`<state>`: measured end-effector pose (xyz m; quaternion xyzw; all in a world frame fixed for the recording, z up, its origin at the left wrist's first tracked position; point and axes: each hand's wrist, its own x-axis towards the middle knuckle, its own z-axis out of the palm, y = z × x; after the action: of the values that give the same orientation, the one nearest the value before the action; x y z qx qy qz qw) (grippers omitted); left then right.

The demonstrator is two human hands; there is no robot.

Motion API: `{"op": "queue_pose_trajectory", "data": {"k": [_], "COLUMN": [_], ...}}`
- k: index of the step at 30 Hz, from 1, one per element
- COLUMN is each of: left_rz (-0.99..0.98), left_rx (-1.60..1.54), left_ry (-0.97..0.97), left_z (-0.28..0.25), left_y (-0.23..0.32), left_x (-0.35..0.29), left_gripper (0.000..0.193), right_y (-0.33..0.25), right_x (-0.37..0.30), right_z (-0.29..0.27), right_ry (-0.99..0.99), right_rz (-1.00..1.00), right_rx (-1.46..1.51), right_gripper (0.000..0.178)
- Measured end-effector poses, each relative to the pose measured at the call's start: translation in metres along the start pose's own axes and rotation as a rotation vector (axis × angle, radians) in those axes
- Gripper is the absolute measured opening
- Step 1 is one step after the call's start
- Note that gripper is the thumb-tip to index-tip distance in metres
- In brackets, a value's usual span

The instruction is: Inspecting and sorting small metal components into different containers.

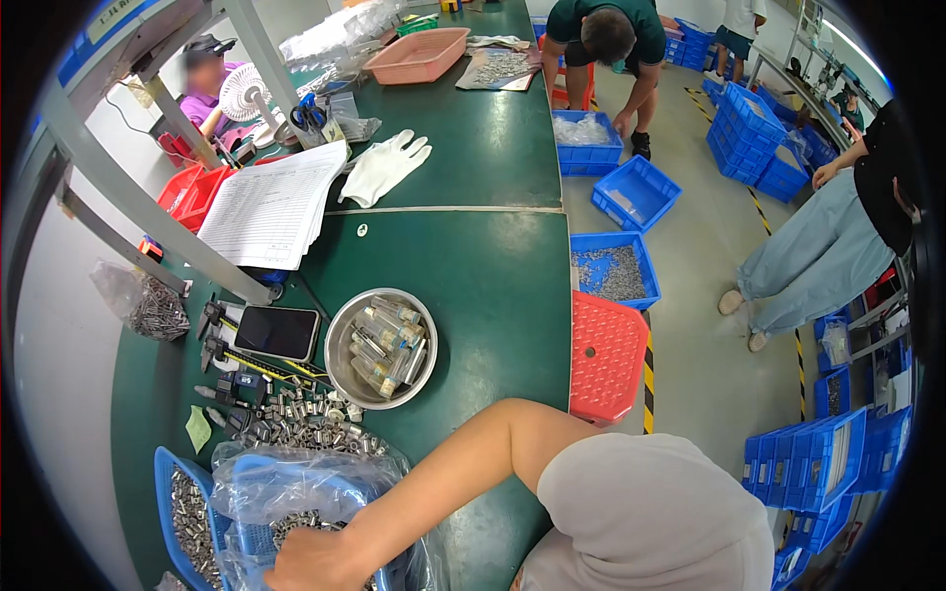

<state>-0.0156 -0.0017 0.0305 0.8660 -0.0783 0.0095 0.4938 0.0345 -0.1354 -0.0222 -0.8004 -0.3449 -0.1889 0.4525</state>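
Observation:
My right hand (313, 559) is at the lower edge, over a blue plastic basket (258, 540) lined with a clear plastic bag (286, 485). Its fingers look curled in; whatever they hold is hidden. Small metal fittings (301, 520) lie in this basket beside the hand. Just left stands another blue basket (169, 483), full of small metal parts. Beyond the bag, loose silver cylindrical fittings (320, 422) are heaped on the green table (483, 295). A round steel bowl (333, 340) holds several clear tubes with metal pieces. My left hand is out of sight.
Calipers (246, 362), a phone (276, 333), papers (271, 202) and a white glove (386, 167) lie along the left. A metal frame post (148, 202) rises there. A red stool (608, 355) and blue crates (636, 192) flank the table; a co-worker (611, 39) bends over one.

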Motion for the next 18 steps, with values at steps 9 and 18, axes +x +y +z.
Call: {"op": "queue_pose_trajectory", "data": {"k": [9, 18], "left_rz": [0.061, 0.137], "left_rx": [0.000, 0.048], "left_ry": [0.194, 0.116], "left_z": [0.018, 0.000], "left_y": [0.024, -0.001], "left_x": [-0.003, 0.000], "left_gripper": [0.037, 0.026], "right_y": [-0.007, 0.008], "right_x": [0.000, 0.005], "right_z": [-0.016, 0.014], "right_ry": [0.119, 0.055], "right_rz": [0.097, -0.086], "right_rx": [0.162, 0.106], "right_gripper": [0.031, 0.028]}}
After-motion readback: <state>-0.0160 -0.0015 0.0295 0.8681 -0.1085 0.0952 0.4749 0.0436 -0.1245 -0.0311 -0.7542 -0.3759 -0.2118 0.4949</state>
